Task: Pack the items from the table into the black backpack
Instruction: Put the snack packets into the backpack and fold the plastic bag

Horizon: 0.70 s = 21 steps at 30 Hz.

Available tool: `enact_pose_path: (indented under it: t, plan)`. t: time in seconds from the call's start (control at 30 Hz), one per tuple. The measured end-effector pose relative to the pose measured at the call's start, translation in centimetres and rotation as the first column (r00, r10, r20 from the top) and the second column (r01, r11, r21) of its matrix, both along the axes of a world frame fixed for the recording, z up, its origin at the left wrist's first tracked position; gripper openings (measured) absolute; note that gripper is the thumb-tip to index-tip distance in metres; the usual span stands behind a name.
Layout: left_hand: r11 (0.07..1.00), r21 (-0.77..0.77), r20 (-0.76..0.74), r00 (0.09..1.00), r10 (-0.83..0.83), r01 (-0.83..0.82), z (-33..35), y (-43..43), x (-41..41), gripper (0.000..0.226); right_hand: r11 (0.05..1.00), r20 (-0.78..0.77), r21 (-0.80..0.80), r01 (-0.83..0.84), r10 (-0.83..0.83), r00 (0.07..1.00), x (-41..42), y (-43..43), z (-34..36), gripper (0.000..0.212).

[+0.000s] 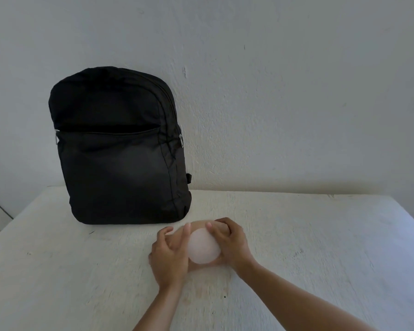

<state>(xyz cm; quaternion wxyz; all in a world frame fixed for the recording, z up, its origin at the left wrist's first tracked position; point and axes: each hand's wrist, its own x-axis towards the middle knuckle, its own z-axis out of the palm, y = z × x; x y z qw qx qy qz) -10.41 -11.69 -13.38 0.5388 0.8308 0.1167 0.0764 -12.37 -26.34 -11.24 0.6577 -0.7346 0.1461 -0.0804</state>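
Your fingers point(222, 225) curl round pale pinkish-white rounded object point(203, 248). Left hand point(170, 256) and right hand point(232, 244) both grip it, on or just over white table point(320, 235) — cannot tell which. Object blurred, long axis unclear. Black fabric backpack point(117, 149) stands upright, far-left of hands, zips look closed — left hand nearer. Count: one object, one backpack.

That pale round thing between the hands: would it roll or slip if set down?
The pale pinkish round object looks ball-shaped, so it would probably roll on the white table. It looks smooth, perhaps slippery: the left hand and right hand both cup it. Blur hides its material.
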Motion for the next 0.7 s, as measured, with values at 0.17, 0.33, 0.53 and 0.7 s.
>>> enact_pose_path:
  t: [0.17, 0.33, 0.53, 0.7]
  plan:
    - [0.922, -0.380, -0.055, 0.997, 0.054, -0.071, 4.7, 0.4, 1.4, 0.034, 0.984, 0.043, 0.172, 0.035, -0.043, 0.998, 1.2, 2.2, 5.1, 0.028]
    - [0.852, -0.522, 0.107, 0.994, 0.026, 0.034, 13.7, 2.9, 3.1, 0.038, 0.960, 0.148, 0.266, -0.083, 0.044, 0.988, 3.3, 3.7, 13.0, 0.031]
    - [0.869, -0.468, 0.319, 0.948, -0.004, 0.161, 22.0, 6.5, 4.7, 0.031, 0.957, 0.358, 0.091, -0.275, 0.226, 0.906, 5.1, 6.1, 20.0, 0.054]
    - [0.897, -0.404, 0.455, 0.890, 0.030, 0.176, 25.8, 9.3, 7.6, 0.024, 0.903, 0.384, -0.124, -0.410, 0.425, 0.820, 7.2, 8.1, 22.9, 0.093]
